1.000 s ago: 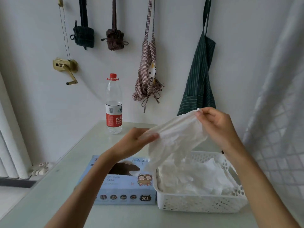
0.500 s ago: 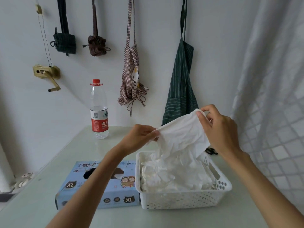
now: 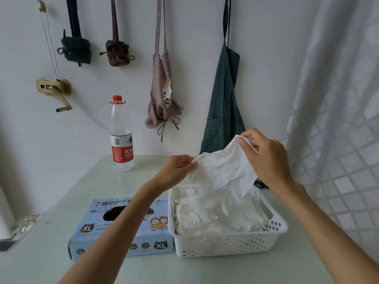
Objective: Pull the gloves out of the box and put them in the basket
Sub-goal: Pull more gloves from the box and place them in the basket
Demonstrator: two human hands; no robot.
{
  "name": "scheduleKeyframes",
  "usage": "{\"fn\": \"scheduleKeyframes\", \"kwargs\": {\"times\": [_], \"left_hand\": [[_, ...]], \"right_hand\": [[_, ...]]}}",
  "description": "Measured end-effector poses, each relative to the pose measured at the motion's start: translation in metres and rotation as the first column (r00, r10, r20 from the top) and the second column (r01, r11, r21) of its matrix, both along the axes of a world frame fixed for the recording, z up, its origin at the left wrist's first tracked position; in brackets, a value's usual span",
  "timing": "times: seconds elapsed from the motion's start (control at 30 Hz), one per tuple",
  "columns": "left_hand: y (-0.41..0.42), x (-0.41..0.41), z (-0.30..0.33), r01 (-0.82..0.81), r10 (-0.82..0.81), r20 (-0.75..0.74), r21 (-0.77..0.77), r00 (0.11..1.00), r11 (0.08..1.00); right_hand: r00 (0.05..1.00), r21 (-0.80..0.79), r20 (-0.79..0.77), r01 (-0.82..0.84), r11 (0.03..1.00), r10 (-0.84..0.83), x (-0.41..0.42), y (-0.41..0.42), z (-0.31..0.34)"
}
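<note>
A white glove is stretched between both hands above the white perforated basket. My left hand pinches its left edge. My right hand pinches its upper right corner, a little higher. The glove's lower end hangs down into the basket, onto a pile of several white gloves. The light blue glove box, marked XL, lies flat on the table just left of the basket; my left forearm crosses over its dark top opening.
A water bottle with a red cap stands at the table's back left. Aprons and folded cloths hang on the wall behind. A white curtain hangs along the right. The pale green table ends at the left edge.
The glove and both hands have shifted slightly right and lower over the basket. The view has turned, so box and basket sit further left in frame.
</note>
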State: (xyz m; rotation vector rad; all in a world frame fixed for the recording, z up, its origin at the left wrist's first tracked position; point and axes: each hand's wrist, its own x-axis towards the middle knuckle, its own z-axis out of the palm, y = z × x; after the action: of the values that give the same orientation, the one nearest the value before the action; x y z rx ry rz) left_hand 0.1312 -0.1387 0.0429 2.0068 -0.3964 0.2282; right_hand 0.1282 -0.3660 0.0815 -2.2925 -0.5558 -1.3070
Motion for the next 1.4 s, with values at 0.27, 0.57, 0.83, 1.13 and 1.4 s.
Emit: {"fn": "scheduleKeyframes", "kwargs": {"times": [0.27,0.57,0.83,1.13,1.4], "left_hand": [[0.002,-0.008,-0.023,-0.050,0.017,-0.110,-0.299,0.994,0.953],[0.025,-0.049,-0.013,-0.317,0.324,0.417,-0.087,0.849,0.944],[0.001,0.019,-0.066,-0.198,0.047,0.248,0.628,0.968,0.753],[-0.017,0.060,-0.076,-0.307,-0.053,0.403,0.770,0.914,0.559],[-0.013,0.053,-0.071,-0.346,-0.192,0.522,0.755,0.831,0.557]], "right_hand": [[0.997,0.066,-0.045,-0.060,0.996,0.063,-0.007,0.014,-0.009],[0.950,0.487,-0.004,-0.270,0.831,0.311,-0.047,0.036,-0.022],[0.834,0.323,-0.550,0.173,0.930,0.037,-0.002,-0.013,-0.098],[0.720,-0.379,-0.537,0.259,0.888,-0.439,0.032,-0.034,-0.113],[0.794,-0.651,-0.352,0.172,0.739,-0.495,0.041,-0.033,-0.114]]}}
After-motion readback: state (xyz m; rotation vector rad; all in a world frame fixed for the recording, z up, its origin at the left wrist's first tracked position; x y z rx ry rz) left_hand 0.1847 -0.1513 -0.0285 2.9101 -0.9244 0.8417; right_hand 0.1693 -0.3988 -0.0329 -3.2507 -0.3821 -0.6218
